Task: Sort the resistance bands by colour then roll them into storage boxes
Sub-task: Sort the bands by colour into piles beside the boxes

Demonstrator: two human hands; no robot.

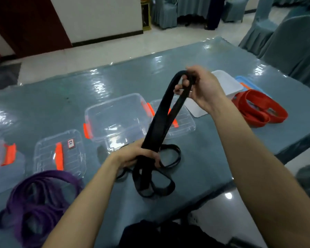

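Stretching upward over the middle of the bench (213, 149), a black band (159, 120) is gripped at two places. Its upper loop is grasped by the right hand (199, 86), whose fingers are curled through and round it. Lower down, the doubled strap is clasped by the left hand (138, 155), with the fingers wrapped round it. Below that hand, further black loops (147, 193) are seen lying in a loose heap on the bench, near its edge; whether they belong to the same band cannot be told. A clear storage box (116, 117) with orange latches is placed just beyond the hands, and a clear lid (59, 154) is laid flat to its left. A second clear lid (184, 122) is partly hidden behind the raised band. Purple bands (52, 175) are piled at the near left, and red bands (254, 94) at the far right, just beside a white box (224, 81) and a blue lid (245, 81).
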